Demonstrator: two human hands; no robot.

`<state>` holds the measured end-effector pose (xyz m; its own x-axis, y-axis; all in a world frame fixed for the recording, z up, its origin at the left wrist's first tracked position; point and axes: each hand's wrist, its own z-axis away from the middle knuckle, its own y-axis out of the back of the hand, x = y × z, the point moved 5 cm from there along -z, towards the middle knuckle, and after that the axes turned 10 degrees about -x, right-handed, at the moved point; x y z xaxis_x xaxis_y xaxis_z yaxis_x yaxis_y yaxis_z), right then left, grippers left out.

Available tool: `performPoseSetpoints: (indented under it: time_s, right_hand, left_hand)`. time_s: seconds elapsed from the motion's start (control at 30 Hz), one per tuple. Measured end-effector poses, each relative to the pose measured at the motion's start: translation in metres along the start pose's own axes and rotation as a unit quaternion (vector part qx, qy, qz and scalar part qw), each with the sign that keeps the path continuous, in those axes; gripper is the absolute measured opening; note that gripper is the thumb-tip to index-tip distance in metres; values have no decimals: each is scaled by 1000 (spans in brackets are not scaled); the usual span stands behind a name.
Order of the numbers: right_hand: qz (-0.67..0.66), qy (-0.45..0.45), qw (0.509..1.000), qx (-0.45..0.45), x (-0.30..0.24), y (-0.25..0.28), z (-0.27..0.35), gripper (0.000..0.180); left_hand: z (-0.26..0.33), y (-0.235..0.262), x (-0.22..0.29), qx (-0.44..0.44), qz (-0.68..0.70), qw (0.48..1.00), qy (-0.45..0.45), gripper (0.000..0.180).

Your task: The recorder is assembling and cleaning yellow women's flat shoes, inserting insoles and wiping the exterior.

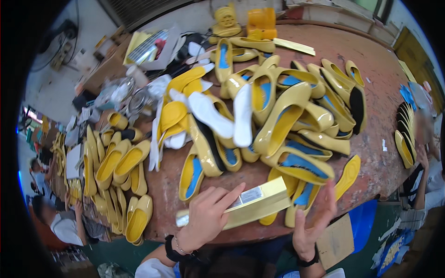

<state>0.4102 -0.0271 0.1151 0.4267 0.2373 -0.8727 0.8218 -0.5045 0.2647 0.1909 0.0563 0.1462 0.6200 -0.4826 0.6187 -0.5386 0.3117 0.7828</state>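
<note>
My left hand point(208, 212) grips a long, pale-yellow bar-shaped block point(259, 206) at the table's front edge, its index finger stretched along the top. A greyish rectangular patch lies on the block's upper face. My right hand point(316, 228) is open beside the block's right end, fingers apart and holding nothing. Just beyond it, a glossy yellow pump point(301, 164) with a blue patch inside rests on the pile. A yellow insole point(348, 177) lies to the right. White insoles point(211, 114) are spread over the heap of pumps.
Several yellow shoes point(136, 220) cluster at the table's left edge. Behind them are clear plastic bags point(116, 90) and a white box point(157, 51). A yellow blower point(226, 21) stands at the back. Co-workers sit left and right, the right one near a row of shoes point(404, 134).
</note>
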Motion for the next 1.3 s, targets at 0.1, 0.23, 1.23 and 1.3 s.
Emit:
performPoseSetpoints:
  time_s: [0.1,0.23,1.23,1.3]
  right_hand:
    - [194,138,950,-204,-40,-36,33,56]
    - [127,93,939,-306,-70,-92,95,25]
    - [250,400,786,-400,-177,-169,256,33]
    - [216,378,799,-415,-170,-177,248,30]
  left_hand:
    - [60,5,-12,-11,-197,977,-83,59]
    - [134,12,-24,-13,-191,975,-115,48]
    - [335,-24,-114,-185,574,795,67,23]
    - [331,-27,-124,-181,588,785,75,23]
